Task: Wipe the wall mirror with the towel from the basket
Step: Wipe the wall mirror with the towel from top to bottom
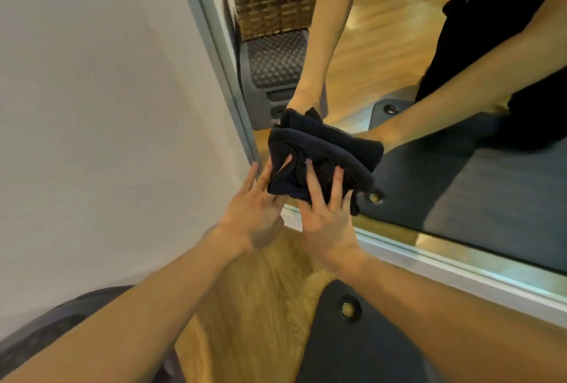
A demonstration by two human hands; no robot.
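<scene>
a dark folded towel (322, 155) is pressed on the mirror (460, 168) by the straight fingers of the right hand (328, 214); the left hand (254, 211) is held open beside it. no writing is seen.

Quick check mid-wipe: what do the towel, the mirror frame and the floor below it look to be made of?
Towel: dark, soft knit or terry cloth, matte, bunching into thick folds under both hands.
Mirror frame: smooth grey strip with a slight sheen, probably painted metal or plastic; I cannot tell which.
Floor: wood-look boards with visible grain, glossy; wood or laminate.
</scene>
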